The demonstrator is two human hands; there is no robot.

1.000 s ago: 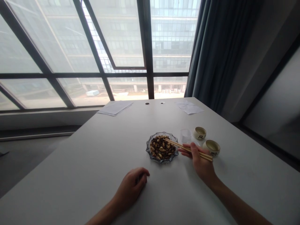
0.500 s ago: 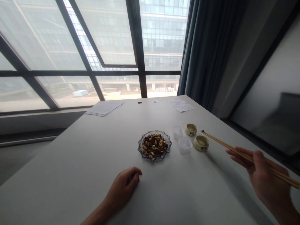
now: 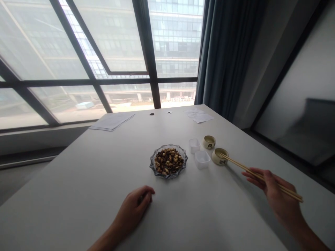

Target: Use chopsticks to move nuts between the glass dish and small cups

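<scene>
In my right hand is a pair of wooden chopsticks, fingers closed around them. Their tips reach inside the nearer small beige cup, which has a dark character on its side; whether anything is between the tips I cannot see. Just behind stands a second beige cup. Left of the cups are two clear plastic containers, the front one and the back one. A scalloped glass bowl holds a mix of nuts and dark seeds. My left hand rests loosely curled on the table, nothing visible in it.
The white table stretches toward a large window. Papers lie at its far left and a crumpled sheet at its far right. Two round cable holes are near the far edge. A dark blue curtain hangs beyond the right corner.
My right hand has moved the chopsticks left and down, bringing their tips from above the table beside the cups into the nearer cup. A small dark piece at the tips no longer shows.
</scene>
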